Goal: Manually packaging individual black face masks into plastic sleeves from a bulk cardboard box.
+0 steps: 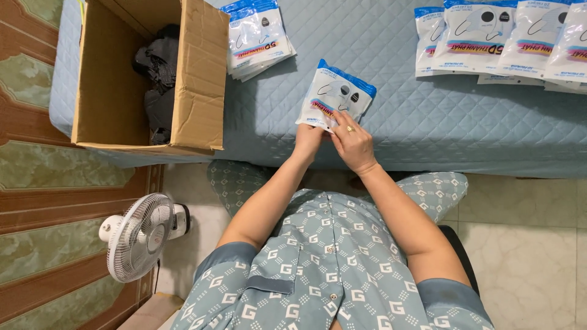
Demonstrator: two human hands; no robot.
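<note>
I hold a flat white plastic packet (336, 95) with a blue top strip and black masks inside, over the near edge of a pale blue quilted mattress (428, 116). My left hand (307, 139) grips its lower left corner from below. My right hand (353, 143), with a ring on one finger, pinches the packet's lower edge beside it. Both hands touch each other at the packet's bottom.
An open cardboard box (195, 91) with loose black masks (160, 85) stands on the mattress at the left. A small stack of packets (257, 36) lies beside it; a row of overlapping packets (501, 40) lies at the far right. A white fan (139, 237) stands on the floor.
</note>
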